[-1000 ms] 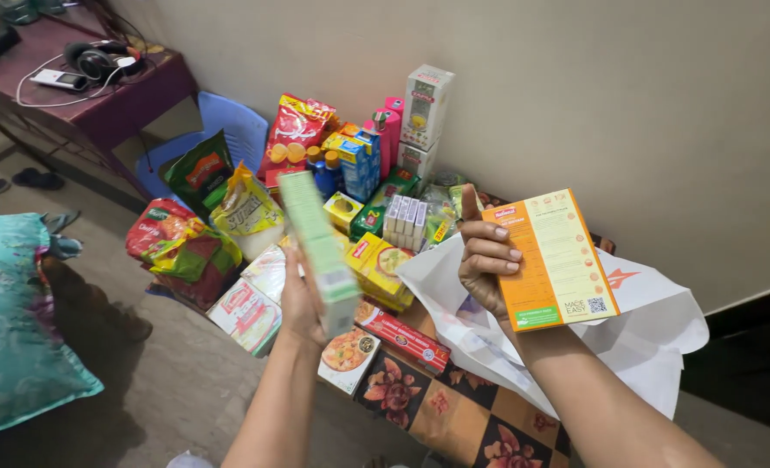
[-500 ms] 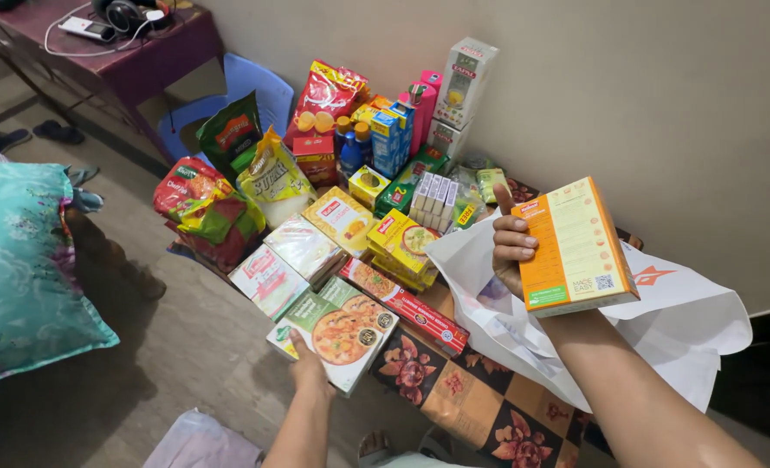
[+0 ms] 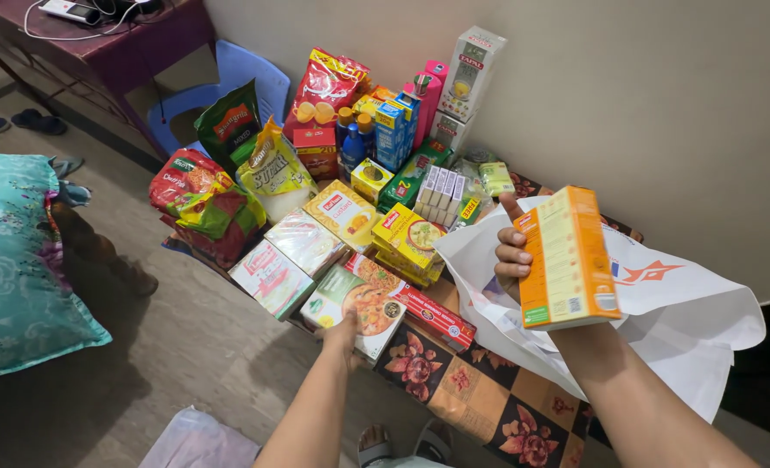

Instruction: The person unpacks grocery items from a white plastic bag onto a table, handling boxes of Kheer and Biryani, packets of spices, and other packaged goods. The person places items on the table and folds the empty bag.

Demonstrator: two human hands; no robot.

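Note:
My right hand (image 3: 512, 256) holds an orange and yellow box (image 3: 567, 257) upright above a white bag (image 3: 662, 303) that lies open on the patterned mat (image 3: 480, 407). My left hand (image 3: 343, 336) rests on the near edge of a flat green and white food box (image 3: 356, 300) lying on the mat; whether it still grips the box is hard to tell. Around that box lie a long red carton (image 3: 424, 308), a pink and white box (image 3: 269, 276) and a stack of yellow boxes (image 3: 407, 238).
Many grocery packs, bags and cartons stand against the beige wall (image 3: 627, 104), among them red bags (image 3: 196, 204) and a tall white carton (image 3: 472, 74). A blue chair (image 3: 246, 82) and a dark table (image 3: 134, 43) are at the back left. A teal cushion (image 3: 12, 260) lies at the left.
My left hand lowered the green box from upright in the air and laid it flat on the mat beside the other boxes. My right hand turned the orange box slightly edge-on.

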